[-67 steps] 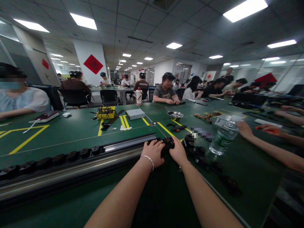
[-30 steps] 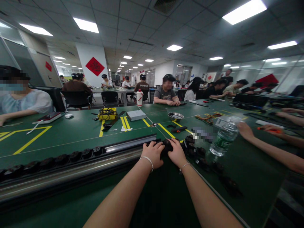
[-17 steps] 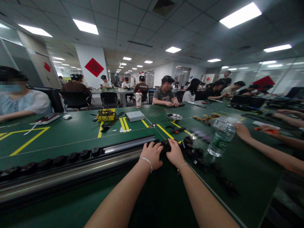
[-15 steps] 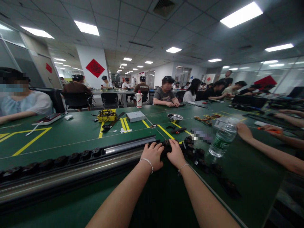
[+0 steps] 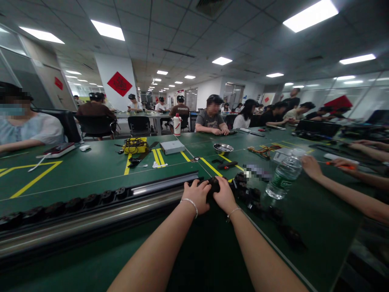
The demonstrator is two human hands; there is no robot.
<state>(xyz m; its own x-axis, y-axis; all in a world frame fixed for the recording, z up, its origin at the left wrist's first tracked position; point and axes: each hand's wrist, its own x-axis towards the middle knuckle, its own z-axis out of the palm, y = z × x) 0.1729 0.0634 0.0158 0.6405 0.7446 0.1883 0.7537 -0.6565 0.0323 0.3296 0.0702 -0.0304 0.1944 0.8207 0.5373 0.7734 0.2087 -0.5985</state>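
A long black rail with a shiny metal strip (image 5: pixel 146 205) runs from the lower left to the middle of the table. At its right end my left hand (image 5: pixel 197 196) is closed, fingers curled over the edge. My right hand (image 5: pixel 225 195) grips a small dark part (image 5: pixel 214 184) between the two hands; its exact kind is hidden by the fingers. Several round black pieces (image 5: pixel 74 205) stand in a row along the rail's far side. More black pieces (image 5: pixel 253 198) lie in a line right of my right hand.
A water bottle (image 5: pixel 284 174) stands at the right, near another person's hand (image 5: pixel 311 168). Farther back are a metal bowl (image 5: pixel 223 149), a grey box (image 5: pixel 172 147), a yellow holder with black cables (image 5: pixel 135 145) and a screwdriver-like dark tool (image 5: pixel 228 165). People sit around the green table (image 5: pixel 91 174).
The view has shifted slightly, so background things sit a little higher and farther left. Both hands stay at the rail's end with almost the same hold.
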